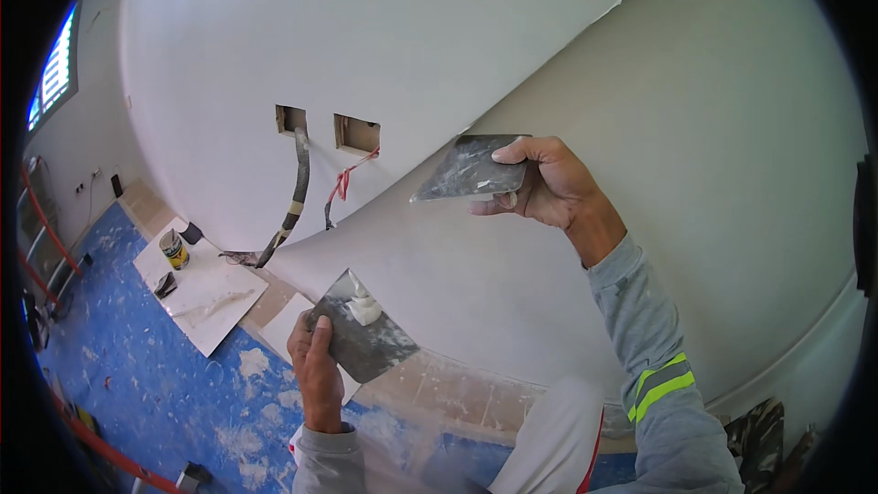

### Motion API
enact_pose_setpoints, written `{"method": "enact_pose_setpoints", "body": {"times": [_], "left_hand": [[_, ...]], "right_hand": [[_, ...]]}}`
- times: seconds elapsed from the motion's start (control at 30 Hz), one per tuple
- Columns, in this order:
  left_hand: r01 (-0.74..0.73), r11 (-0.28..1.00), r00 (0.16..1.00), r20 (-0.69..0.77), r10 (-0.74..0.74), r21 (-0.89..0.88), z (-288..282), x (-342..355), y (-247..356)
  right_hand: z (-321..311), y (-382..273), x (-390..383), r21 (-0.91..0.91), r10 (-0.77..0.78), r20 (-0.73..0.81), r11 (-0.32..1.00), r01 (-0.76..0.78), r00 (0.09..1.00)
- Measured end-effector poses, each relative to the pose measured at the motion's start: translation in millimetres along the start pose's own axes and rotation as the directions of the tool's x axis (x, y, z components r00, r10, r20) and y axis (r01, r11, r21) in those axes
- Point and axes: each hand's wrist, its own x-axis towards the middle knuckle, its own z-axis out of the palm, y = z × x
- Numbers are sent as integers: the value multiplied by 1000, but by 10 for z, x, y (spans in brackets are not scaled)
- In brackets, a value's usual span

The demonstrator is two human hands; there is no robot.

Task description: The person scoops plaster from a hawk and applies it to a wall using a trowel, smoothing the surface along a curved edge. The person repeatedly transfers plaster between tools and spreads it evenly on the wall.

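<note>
My left hand (315, 370) grips a grey, square-bladed putty knife (370, 343) by its lower left side. A dollop of white filler (364, 310) sits on that blade. Higher up and to the right, my right hand (553, 185) is closed round a second putty knife (466, 169), its dark blade smeared with white. The tip of this blade is at the corner where the white wall (366, 27) meets the beige wall (713, 155); I cannot tell whether it touches. Both handles are mostly hidden.
A dark cable conduit (302, 183) hangs from one square wall cutout; red wires (342, 185) come from another cutout (357, 134). On the left, a can (173, 249) stands on a white board (206, 311) over blue floor sheeting (137, 393). Orange-railed equipment (110, 453) lies at the lower left.
</note>
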Motion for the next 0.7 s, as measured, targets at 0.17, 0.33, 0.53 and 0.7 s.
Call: {"method": "enact_pose_setpoints", "body": {"times": [0.17, 0.33, 0.53, 0.7], "left_hand": [[-24, 999, 1000, 9, 24, 45, -25, -5, -6], [-30, 998, 999, 18, 29, 63, 33, -15, 31], [-31, 997, 999, 12, 31, 68, 13, -9, 13], [-39, 990, 999, 8, 38, 135, -20, 31, -23]], "right_hand": [[41, -7, 18, -18, -32, 6, 999, 32, 999], [31, -19, 67, -41, -45, 46, 998, 47, 998], [125, -138, 27, -87, -115, 30, 989, 117, 993], [111, -307, 4, -123, -174, 119, 974, 188, 978]]}}
